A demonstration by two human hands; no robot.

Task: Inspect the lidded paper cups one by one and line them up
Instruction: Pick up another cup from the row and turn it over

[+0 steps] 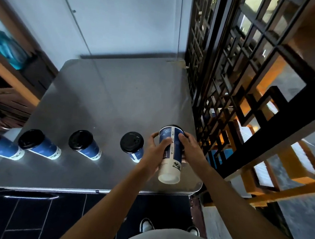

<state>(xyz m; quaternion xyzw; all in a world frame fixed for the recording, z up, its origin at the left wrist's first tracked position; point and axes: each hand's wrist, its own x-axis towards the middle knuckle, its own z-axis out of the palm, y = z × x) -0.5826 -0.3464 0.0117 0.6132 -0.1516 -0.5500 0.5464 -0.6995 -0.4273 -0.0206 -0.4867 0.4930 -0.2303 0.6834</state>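
Both hands grasp one lidded paper cup above the near right part of the worktop: the left hand wraps its near side, the right hand its far side. The cup is tipped, base toward the person, black lid away, so this looks like the inspection step. Four more cups stand in a row to the left of the hands; the farthest is blurred at the frame edge. Next, the cup needs righting and setting down in line, just right of that row.
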